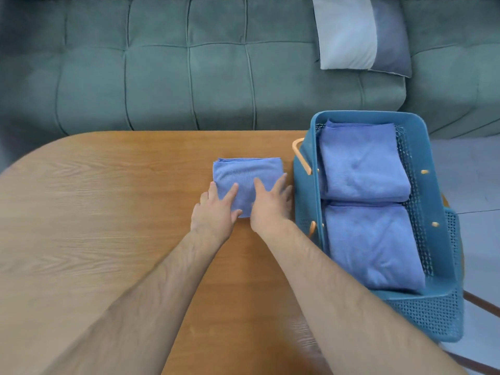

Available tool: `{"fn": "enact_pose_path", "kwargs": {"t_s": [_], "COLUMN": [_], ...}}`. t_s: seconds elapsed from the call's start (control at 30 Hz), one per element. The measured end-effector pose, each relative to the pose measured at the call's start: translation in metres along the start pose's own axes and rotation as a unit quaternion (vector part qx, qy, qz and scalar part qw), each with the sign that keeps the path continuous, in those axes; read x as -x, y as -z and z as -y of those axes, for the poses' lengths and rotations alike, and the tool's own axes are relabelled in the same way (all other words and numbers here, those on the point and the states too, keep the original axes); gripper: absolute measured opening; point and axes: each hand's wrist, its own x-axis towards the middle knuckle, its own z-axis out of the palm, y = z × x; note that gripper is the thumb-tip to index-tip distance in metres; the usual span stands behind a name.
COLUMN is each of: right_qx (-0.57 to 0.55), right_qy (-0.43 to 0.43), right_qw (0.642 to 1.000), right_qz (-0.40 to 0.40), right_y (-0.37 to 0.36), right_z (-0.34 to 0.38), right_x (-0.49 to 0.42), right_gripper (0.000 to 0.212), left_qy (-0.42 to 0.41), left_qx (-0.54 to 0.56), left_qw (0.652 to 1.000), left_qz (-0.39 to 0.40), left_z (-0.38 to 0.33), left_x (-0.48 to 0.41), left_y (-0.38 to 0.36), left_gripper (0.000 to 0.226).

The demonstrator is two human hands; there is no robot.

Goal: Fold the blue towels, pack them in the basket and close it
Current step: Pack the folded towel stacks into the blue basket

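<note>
A small folded blue towel (244, 174) lies on the wooden table (113, 212), just left of the basket. My left hand (216, 209) rests on its near left corner with fingers straight. My right hand (272, 205) presses flat on its near right part, fingers spread. The teal plastic basket (430, 185) stands open at the table's right end. Inside it lie two folded blue towels, one at the far end (359, 161) and one at the near end (373, 247). Orange handles (303, 155) show on its left wall.
A green tufted sofa (189, 69) runs along the far side of the table. A white and grey cushion (359, 33) sits on it at the upper right. Light floor (470, 171) shows to the right of the basket.
</note>
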Motion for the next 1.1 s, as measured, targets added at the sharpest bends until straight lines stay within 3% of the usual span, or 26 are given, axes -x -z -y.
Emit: {"fn": "enact_pose_path", "kwargs": {"t_s": [0.13, 0.27, 0.33, 0.53, 0.77, 0.93, 1.1], "right_qx": [-0.059, -0.105, -0.104, -0.123, -0.165, -0.182, -0.145], "right_qy": [-0.052, -0.063, -0.044, 0.036, 0.153, 0.125, 0.045], "right_qw": [0.997, 0.992, 0.993, 0.991, 0.968, 0.961, 0.973], "right_qz": [0.006, -0.032, -0.037, -0.026, -0.109, -0.168, -0.174], "right_y": [-0.011, -0.008, -0.007, 0.008, 0.081, 0.143, 0.167], "right_z": [0.003, 0.005, 0.008, 0.014, 0.010, -0.050, -0.127], "right_x": [-0.010, -0.010, -0.009, 0.017, 0.077, 0.104, 0.097], "right_gripper": [0.059, 0.058, 0.062, 0.069, 0.074, 0.071, 0.072], "left_qy": [0.051, 0.101, 0.112, 0.111, 0.031, -0.034, -0.105], "left_qx": [0.153, 0.339, 0.376, 0.379, 0.381, 0.406, 0.362], "left_qw": [0.987, 0.935, 0.920, 0.918, 0.901, 0.891, 0.913], "left_qz": [-0.011, -0.021, -0.022, -0.046, -0.203, -0.202, -0.153], "left_z": [-0.007, -0.008, -0.004, 0.014, -0.012, -0.081, -0.162], "left_x": [-0.003, -0.012, -0.013, 0.001, 0.053, 0.072, 0.064], "left_y": [-0.013, -0.009, -0.006, 0.007, 0.086, 0.124, 0.114], "left_gripper": [0.064, 0.054, 0.049, 0.049, 0.050, 0.048, 0.053]}}
